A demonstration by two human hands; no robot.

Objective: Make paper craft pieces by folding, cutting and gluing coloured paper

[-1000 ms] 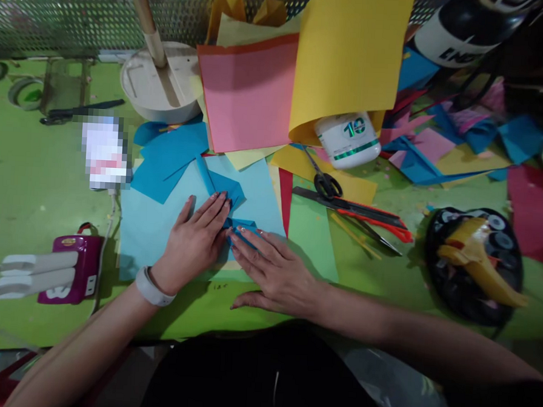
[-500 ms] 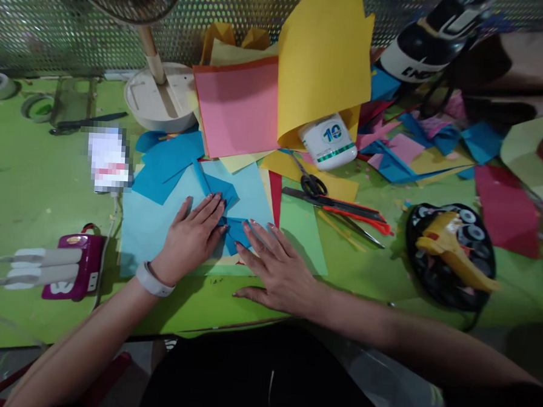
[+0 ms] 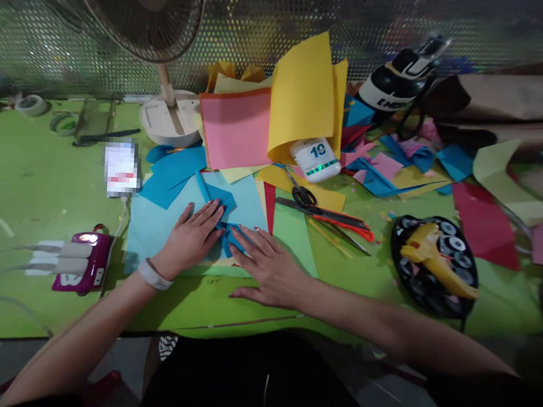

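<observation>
My left hand (image 3: 188, 238) lies flat, fingers stretched out, pressing on a folded dark blue paper piece (image 3: 227, 220). My right hand (image 3: 268, 264) is spread flat just to its right, its fingertips touching the same blue fold. The fold rests on a light blue sheet (image 3: 161, 225) laid over a green sheet (image 3: 294, 241) on the green table (image 3: 35, 197). A white band sits on my left wrist.
Scissors (image 3: 304, 196) and a red-handled cutter (image 3: 343, 220) lie right of the sheets. Pink paper (image 3: 234, 128), curled yellow paper (image 3: 302, 96), a white bottle (image 3: 314, 158), a fan base (image 3: 169, 116), a magenta power strip (image 3: 84, 263) and a black tray with a glue gun (image 3: 435, 260) surround the spot.
Both hands stay flat on the blue fold, shifting only slightly. The camera has tilted up, showing more of the fan and mesh wall.
</observation>
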